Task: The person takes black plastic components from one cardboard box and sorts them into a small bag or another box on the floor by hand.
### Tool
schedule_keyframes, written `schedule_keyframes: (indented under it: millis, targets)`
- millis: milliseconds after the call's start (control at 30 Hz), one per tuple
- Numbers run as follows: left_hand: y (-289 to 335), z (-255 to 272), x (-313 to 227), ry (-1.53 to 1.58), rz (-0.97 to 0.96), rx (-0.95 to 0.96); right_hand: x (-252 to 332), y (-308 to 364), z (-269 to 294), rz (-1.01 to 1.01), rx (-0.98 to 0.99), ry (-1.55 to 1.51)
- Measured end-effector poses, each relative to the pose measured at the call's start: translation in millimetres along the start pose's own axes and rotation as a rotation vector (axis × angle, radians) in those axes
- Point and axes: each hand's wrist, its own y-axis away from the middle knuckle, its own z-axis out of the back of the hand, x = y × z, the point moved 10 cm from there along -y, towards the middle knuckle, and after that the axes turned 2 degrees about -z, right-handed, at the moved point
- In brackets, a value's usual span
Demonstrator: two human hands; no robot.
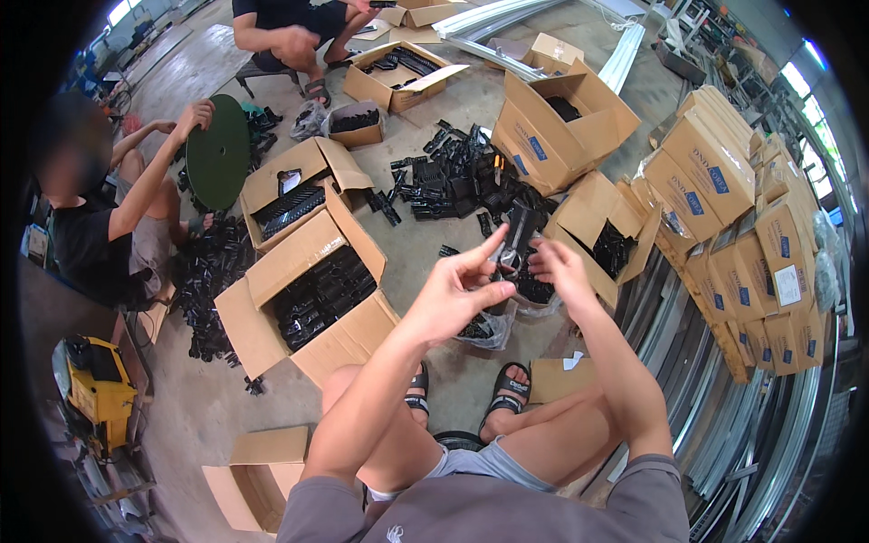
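In front of me, a black plastic part (520, 232) with a loop-like lower end is held up over the open boxes. My left hand (462, 291) grips it from the left, thumb and index finger spread around its lower end; the other fingers are partly hidden. From the right comes my right hand (559, 270), its fingers bent together close to the part. What lies between those fingertips is too small to tell. Right below are black pieces in a clear plastic bag (489, 333). Farther off, a loose pile of black parts (453, 176) lies on the floor.
Open cartons of black parts (326, 299) stand left, with another carton (608, 240) at right. Stacked closed cartons (706, 181) and long metal profiles (697, 398) line the right side. One co-worker (90, 217) holds a green disc (217, 151); another person (290, 36) sits at the back.
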Motion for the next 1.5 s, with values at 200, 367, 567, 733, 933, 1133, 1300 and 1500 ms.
schedule_keyframes:
  millis: [200, 367, 567, 733, 933, 1133, 1300, 1500]
  targets:
    - [-10.0, 46.6, -3.7, 0.331, -0.006, -0.158, -137.1, -35.2, -65.9, 0.034, 0.43, 1.299]
    - [-2.3, 79.8, -13.8, 0.311, -0.081, -0.281, -223.0, -33.4, -128.8, 0.036, 0.28, 1.201]
    - [-18.2, 56.8, -3.1, 0.311, -0.044, -0.207, -329.8, -29.7, -115.7, -0.312, 0.074, 0.905]
    - [-14.8, 56.5, -3.0, 0.268, -0.022, -0.22, -310.6, -26.7, -132.0, -0.328, 0.113, 0.925]
    - [-21.8, 40.3, 1.5, 0.282, -0.074, -0.153, -311.5, -28.9, -138.6, -0.229, 0.128, 0.879]
    - [-21.3, 38.9, -0.6, 0.307, -0.099, -0.141, -264.9, -19.5, -126.0, -0.165, -0.167, 0.758]
    - [-24.3, 33.1, -7.0, 0.296, -0.081, -0.125, -239.4, -46.3, -49.1, 0.071, -0.449, 0.272]
    - [-16.9, 30.9, -2.0, 0.322, -0.07, -0.102, 14.8, -20.5, -33.2, 0.142, -0.202, -0.422]
